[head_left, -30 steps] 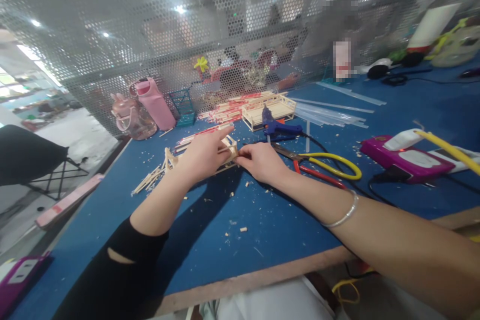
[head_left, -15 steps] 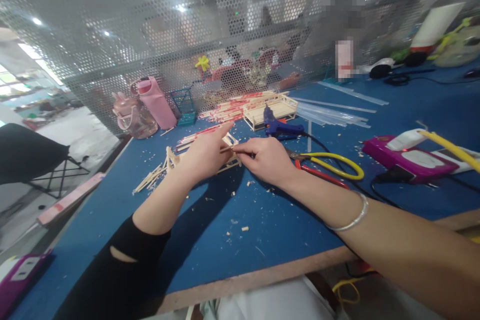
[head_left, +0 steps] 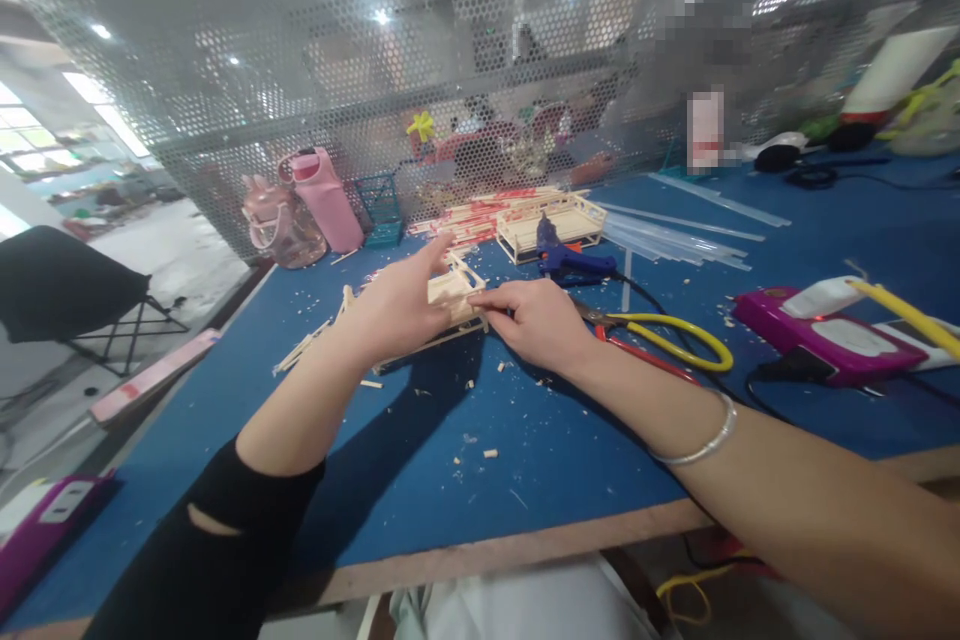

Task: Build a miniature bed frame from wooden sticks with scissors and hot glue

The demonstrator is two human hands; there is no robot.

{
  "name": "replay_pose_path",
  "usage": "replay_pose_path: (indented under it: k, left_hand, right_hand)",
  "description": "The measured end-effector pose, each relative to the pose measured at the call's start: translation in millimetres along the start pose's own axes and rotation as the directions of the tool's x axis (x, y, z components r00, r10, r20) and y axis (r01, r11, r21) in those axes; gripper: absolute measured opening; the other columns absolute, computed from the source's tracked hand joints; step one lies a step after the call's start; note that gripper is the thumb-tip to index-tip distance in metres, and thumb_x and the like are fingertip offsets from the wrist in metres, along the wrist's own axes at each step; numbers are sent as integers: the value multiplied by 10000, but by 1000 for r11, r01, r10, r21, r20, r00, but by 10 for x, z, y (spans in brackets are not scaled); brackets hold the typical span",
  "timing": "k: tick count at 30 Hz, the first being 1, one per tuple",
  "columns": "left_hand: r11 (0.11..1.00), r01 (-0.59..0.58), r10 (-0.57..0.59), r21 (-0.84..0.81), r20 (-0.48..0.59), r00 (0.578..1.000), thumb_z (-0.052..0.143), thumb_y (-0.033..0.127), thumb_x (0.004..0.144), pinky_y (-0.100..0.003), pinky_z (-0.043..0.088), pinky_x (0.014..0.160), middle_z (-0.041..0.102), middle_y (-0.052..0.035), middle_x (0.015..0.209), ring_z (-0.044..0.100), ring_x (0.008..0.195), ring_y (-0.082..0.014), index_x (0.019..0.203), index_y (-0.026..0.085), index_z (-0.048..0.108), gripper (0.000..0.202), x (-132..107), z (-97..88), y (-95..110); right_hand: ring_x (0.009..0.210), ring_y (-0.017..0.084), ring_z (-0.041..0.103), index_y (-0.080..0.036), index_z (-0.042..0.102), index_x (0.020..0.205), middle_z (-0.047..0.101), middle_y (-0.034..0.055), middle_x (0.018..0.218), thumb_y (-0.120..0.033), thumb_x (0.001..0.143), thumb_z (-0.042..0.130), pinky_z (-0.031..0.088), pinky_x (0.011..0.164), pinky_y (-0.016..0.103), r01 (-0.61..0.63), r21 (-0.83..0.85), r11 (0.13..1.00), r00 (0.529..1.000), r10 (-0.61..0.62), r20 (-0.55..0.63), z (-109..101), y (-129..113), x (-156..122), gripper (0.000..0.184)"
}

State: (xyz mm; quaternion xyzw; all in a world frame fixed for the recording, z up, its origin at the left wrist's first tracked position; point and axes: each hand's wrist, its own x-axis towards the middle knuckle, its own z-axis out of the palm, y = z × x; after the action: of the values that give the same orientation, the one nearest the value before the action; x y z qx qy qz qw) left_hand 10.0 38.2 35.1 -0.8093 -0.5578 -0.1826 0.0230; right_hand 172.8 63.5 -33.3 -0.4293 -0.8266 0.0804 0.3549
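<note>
A small tray-like frame of thin wooden sticks (head_left: 457,282) lies on the blue table, partly hidden by my left hand (head_left: 397,308). That hand reaches over its left part, index finger and thumb spread apart; its other fingers are hidden. At the frame's right end, my right hand (head_left: 536,322) pinches a thin wooden stick (head_left: 466,302), of which only a little shows. A finished-looking stick tray (head_left: 551,228) with low railings stands behind. A blue glue gun (head_left: 574,262) lies in front of that tray, beyond my right hand.
Yellow-and-red-handled pliers (head_left: 675,335) lie beside my right wrist. Clear glue sticks (head_left: 675,238), bundled wooden sticks (head_left: 480,215) and a pink bottle (head_left: 328,200) line the back by a perforated metal screen (head_left: 300,100). A purple device (head_left: 825,335) with cables sits right. Offcuts (head_left: 490,454) litter the table.
My left hand has moved slightly left and its thumb has come away from the stick, uncovering more of the frame. My right hand keeps its pinch. The view has shifted slightly.
</note>
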Motion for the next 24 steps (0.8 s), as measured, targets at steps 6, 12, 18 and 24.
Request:
replay_pose_path:
  k: [6, 12, 18, 24]
  left_hand:
    - [994, -102, 105, 31, -126, 986, 454, 322, 857, -291, 488, 709, 659, -54, 808, 625, 764, -184, 864, 172, 638, 237, -554, 338, 278]
    - [982, 137, -146, 129, 63, 987, 389, 284, 906, -295, 502, 665, 642, -82, 1059, 656, 866, -216, 984, 189, 625, 266, -646, 527, 413]
    - [928, 290, -301, 234, 10, 954, 374, 258, 911, -343, 509, 642, 689, -95, 835, 674, 737, -246, 1230, 177, 514, 358, -588, 476, 409]
    - [932, 104, -81, 348, -80, 993, 454, 265, 881, -407, 437, 958, 534, -158, 1305, 471, 1225, -292, 1135, 145, 589, 312, -605, 578, 462]
  right_hand:
    - [965, 180, 672, -212, 732, 1010, 725, 40, 1037, -136, 823, 520, 494, 850, 269, 16, 68, 998, 1000, -17, 11, 1, 2, -8, 292]
    - [940, 181, 679, -208, 736, 996, 732, 49, 1010, -150, 828, 523, 498, 857, 275, 12, 57, 998, 1000, -12, -6, 15, 8, -19, 278]
    - [925, 186, 681, -202, 734, 999, 734, 55, 1002, -156, 833, 519, 506, 831, 285, 27, 53, 998, 1000, -28, 13, 10, 7, -16, 276]
    - [947, 176, 674, -243, 727, 1020, 731, 40, 1017, -136, 816, 518, 494, 865, 284, 41, 33, 999, 999, -42, 11, 10, 11, -13, 311]
